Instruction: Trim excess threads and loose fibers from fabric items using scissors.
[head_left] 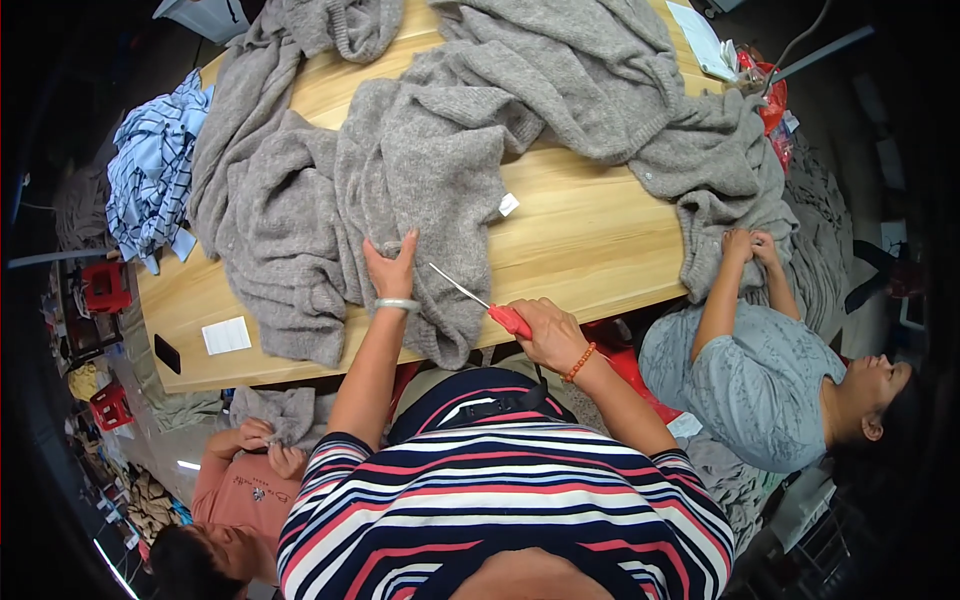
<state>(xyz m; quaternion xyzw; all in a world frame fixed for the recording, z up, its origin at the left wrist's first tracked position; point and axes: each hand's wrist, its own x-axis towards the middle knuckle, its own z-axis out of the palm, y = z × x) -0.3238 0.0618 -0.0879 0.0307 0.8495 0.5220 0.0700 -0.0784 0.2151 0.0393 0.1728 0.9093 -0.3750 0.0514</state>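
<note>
My right hand [552, 333] is closed around the red handle of a pair of scissors [508, 320]. Their slim metal blades look closed and point up and left, over the lower part of a grey knit garment [440, 170]. On the same garment rests my left hand [391, 268], thumb and fingers spread in a V; some fingertips are hidden from view. A small white label [509, 204] sticks out from the garment's right edge.
More grey knitwear [580, 60] covers much of the wooden table [590, 235]. A blue checked garment [160, 170], white paper [226, 336] and a phone [167, 354] lie at the left. Co-workers handle grey knits on both sides: one at right [745, 370], another at lower left [245, 500].
</note>
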